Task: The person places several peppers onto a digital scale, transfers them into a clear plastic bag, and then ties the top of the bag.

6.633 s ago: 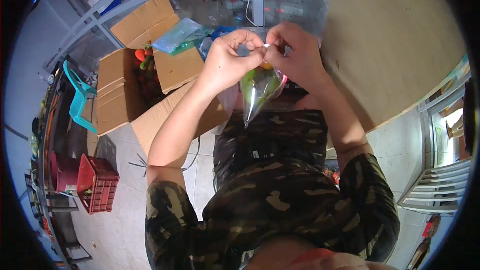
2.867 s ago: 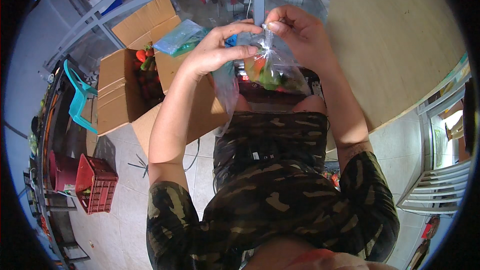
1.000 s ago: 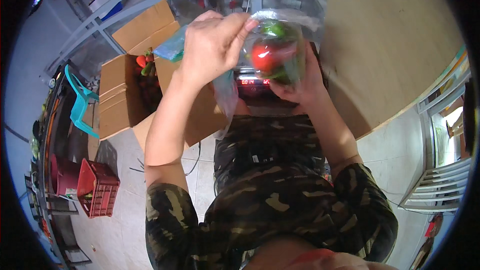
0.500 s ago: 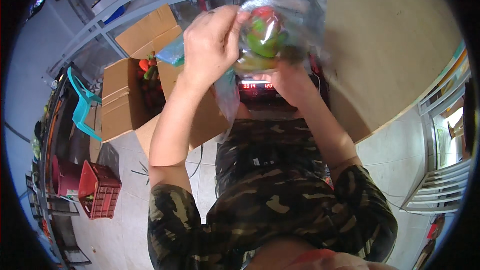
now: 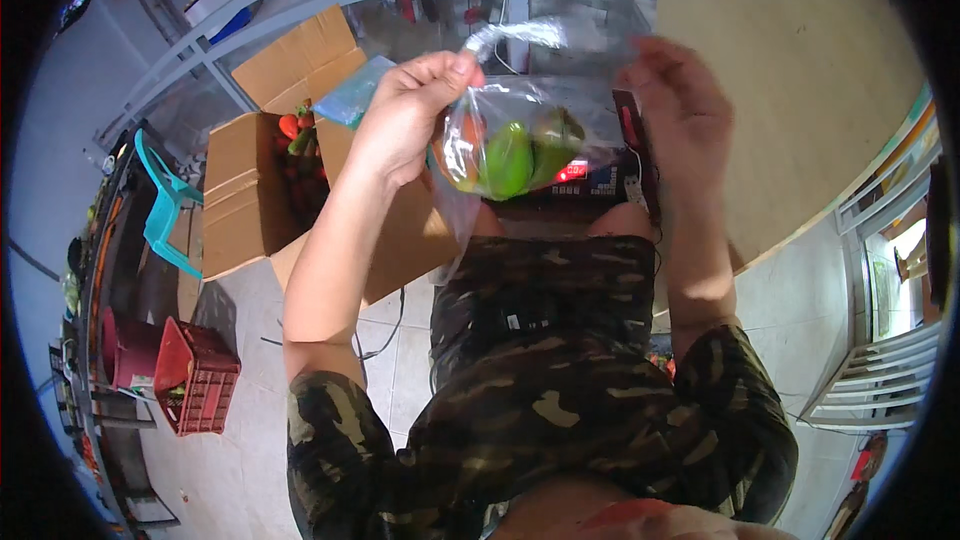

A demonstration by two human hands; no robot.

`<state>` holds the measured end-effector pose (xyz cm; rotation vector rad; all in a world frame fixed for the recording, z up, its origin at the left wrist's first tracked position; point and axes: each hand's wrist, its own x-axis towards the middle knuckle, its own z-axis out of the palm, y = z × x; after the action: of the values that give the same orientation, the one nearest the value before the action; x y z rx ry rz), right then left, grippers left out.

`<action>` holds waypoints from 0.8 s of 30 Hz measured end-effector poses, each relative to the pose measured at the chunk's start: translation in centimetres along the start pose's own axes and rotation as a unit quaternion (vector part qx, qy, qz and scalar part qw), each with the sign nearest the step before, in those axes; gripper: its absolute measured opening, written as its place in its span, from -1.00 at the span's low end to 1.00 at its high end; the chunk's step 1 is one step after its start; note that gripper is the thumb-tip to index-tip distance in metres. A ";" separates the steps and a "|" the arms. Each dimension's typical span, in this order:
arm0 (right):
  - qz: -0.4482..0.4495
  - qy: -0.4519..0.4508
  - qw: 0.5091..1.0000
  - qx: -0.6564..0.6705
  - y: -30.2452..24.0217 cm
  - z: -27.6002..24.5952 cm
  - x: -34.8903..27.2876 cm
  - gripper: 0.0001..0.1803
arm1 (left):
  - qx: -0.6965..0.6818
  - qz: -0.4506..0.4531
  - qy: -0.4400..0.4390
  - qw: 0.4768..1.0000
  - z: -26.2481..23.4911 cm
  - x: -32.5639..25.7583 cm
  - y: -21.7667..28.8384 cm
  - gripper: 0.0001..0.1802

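Note:
My left hand is closed, pinching the gathered neck of a clear plastic bag that hangs over a dark digital scale. Inside the bag lie a bright green pepper, a darker green one and an orange-red one by the hand. From my left fist the bag's twisted end stretches rightward. Beyond that end, above the board's edge, is my right hand, smeared by motion; whether its fingers grip the film cannot be made out. The scale, with its red lit display, is partly hidden behind the bag.
On the left an open cardboard box holds red and green peppers, with bluish plastic bags at its flap. A turquoise chair and a red crate stand farther left. A large brown board occupies the right side.
The bag of peppers has swung lower and its neck is now twisted, held by my left hand alone underneath. My right hand has moved from beneath the bag out to the right.

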<state>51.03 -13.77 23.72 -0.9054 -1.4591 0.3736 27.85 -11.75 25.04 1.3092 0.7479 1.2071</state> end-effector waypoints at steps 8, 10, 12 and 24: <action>-0.205 -0.380 0.865 -0.256 -0.2 4.2 2.7 -0.76 | 0.045 -0.087 -0.058 0.993 -0.1 -0.8 -2.4 -0.77; -0.012 -0.510 0.848 -0.142 0.2 3.9 3.4 -0.70 | 0.036 -0.113 -0.056 0.991 -0.8 -0.9 -2.6 -0.79; 0.025 -0.549 0.832 -0.073 2.6 3.8 3.3 -0.67 | 0.026 -0.153 -0.041 0.987 -1.5 -1.0 -2.8 -0.80; 0.258 -0.421 0.341 0.800 4.1 5.2 -3.7 -0.67 | 0.177 0.387 -0.184 0.886 5.2 0.2 3.2 -0.91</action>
<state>46.86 -12.29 17.54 0.7714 -0.7000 2.4809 32.00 -13.64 29.02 2.1953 0.1424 1.3964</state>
